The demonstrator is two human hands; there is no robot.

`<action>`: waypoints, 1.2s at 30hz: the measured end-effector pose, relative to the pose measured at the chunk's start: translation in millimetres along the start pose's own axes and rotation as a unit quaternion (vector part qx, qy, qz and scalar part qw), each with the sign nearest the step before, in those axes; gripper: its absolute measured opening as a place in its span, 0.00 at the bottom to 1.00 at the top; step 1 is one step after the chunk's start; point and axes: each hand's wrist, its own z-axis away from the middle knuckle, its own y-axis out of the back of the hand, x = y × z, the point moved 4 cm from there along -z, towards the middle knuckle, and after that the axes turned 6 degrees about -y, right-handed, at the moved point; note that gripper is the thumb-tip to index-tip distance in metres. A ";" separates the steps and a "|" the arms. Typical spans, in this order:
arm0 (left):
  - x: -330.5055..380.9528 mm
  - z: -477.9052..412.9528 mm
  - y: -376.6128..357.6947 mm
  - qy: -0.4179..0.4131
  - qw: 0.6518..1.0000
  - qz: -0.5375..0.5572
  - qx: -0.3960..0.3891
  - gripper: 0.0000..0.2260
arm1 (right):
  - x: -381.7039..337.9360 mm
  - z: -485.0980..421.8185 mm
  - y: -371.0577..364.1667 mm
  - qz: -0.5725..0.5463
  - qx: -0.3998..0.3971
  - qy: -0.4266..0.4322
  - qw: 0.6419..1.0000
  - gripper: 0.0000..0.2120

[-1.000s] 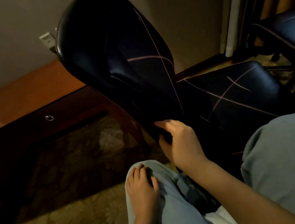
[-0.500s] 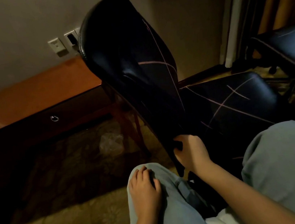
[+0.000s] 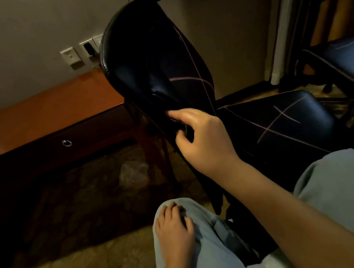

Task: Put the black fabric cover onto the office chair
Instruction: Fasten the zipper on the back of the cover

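Black fabric cover [image 3: 189,80], crossed by thin pale lines, lies over the backrest and seat of the office chair [image 3: 283,123], which stands beside a wooden desk [image 3: 39,116]. At the backrest's side edge the glossy chair surface shows bare. The right hand [image 3: 204,139] reaches to that edge low on the backrest, fingers half curled and loosely spread, fingertips touching the cover; whether it pinches the fabric I cannot tell. The left hand [image 3: 174,232] rests open, palm down, on a jeans-clad knee.
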 end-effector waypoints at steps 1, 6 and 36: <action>-0.3 0.3 0.0 0.002 1.000 0.000 0.000 0.20 | 6.3 4.6 -2.0 0.000 -0.004 -0.002 1.000 0.19; 1.5 1.6 0.4 0.003 1.000 0.005 0.008 0.20 | 52.9 43.3 -14.3 0.052 -0.050 -0.039 0.997 0.21; 4.3 3.6 4.7 -0.013 1.000 -0.001 0.007 0.20 | 75.4 48.3 -2.0 0.079 -0.103 -0.053 0.990 0.17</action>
